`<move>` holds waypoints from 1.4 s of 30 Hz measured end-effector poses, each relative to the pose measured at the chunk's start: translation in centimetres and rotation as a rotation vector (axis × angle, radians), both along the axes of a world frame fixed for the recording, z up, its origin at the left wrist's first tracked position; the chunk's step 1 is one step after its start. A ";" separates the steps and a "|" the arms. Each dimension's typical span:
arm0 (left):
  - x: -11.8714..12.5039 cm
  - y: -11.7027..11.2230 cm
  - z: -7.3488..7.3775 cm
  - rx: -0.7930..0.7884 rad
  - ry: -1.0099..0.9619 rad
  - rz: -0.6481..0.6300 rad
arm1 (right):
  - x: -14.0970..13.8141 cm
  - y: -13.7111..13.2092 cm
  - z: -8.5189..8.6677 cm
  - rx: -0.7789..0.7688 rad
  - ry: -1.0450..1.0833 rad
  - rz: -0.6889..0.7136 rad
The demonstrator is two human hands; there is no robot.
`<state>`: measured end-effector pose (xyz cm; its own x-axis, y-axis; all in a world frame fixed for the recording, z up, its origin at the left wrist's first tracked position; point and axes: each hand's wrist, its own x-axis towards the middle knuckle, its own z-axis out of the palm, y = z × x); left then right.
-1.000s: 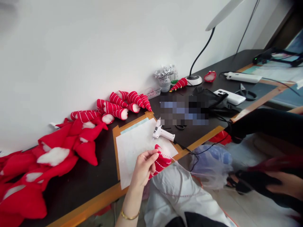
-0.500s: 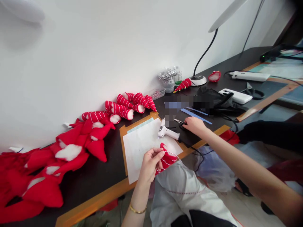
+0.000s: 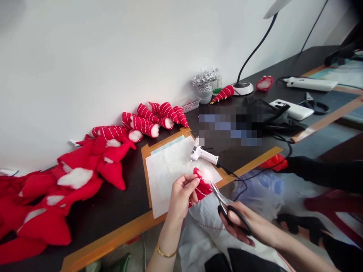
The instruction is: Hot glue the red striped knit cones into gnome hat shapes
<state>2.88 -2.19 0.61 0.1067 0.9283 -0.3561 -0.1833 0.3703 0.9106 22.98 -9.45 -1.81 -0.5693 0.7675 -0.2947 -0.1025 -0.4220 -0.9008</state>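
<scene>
My left hand (image 3: 181,196) pinches a small red cone wound with white cord (image 3: 202,184), holding it just off the front edge of the dark table (image 3: 119,196). My right hand (image 3: 244,226) grips black-handled scissors (image 3: 224,204); their blades point up at the cord beside the cone. A white paper sheet (image 3: 170,170) lies on the table behind the cone, with a white glue gun (image 3: 202,154) on its far edge.
Red stuffed cones with white filling (image 3: 70,177) are heaped at the left. Several striped cones (image 3: 150,119) line the wall. A lamp base (image 3: 243,87), a silver-filled cup (image 3: 204,85), a white power bank (image 3: 293,109) and other scissors (image 3: 316,105) sit farther right.
My right hand reached to the table behind the glue gun, took the scissors, and brought them down beside the cone. My left hand kept holding the cone.
</scene>
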 end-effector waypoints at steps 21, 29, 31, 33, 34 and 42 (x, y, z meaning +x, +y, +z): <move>0.0 -0.1 0.0 0.011 0.006 -0.018 | -2.3 1.8 -1.6 0.012 0.042 -0.079; -0.1 -0.1 -0.2 0.005 0.005 -0.016 | -3.1 2.2 -2.0 -0.082 0.098 -0.121; 0.0 -0.1 -0.1 0.004 -0.001 -0.018 | -3.1 2.2 -2.2 -0.085 0.103 -0.132; 0.0 -0.1 -0.1 0.003 -0.005 -0.018 | -3.2 2.2 -2.3 -0.068 0.099 -0.146; 0.0 -0.1 -0.1 0.002 -0.006 -0.019 | -3.3 2.2 -2.3 -0.055 0.093 -0.156; 0.0 -0.1 -0.2 0.006 -0.010 0.009 | -3.6 2.2 -1.9 0.027 -0.019 -0.277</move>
<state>2.89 -2.32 0.45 0.1025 0.9313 -0.3496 -0.1960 0.3634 0.9108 19.38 -7.21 -3.75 -0.3314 0.9007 -0.2810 -0.1934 -0.3563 -0.9141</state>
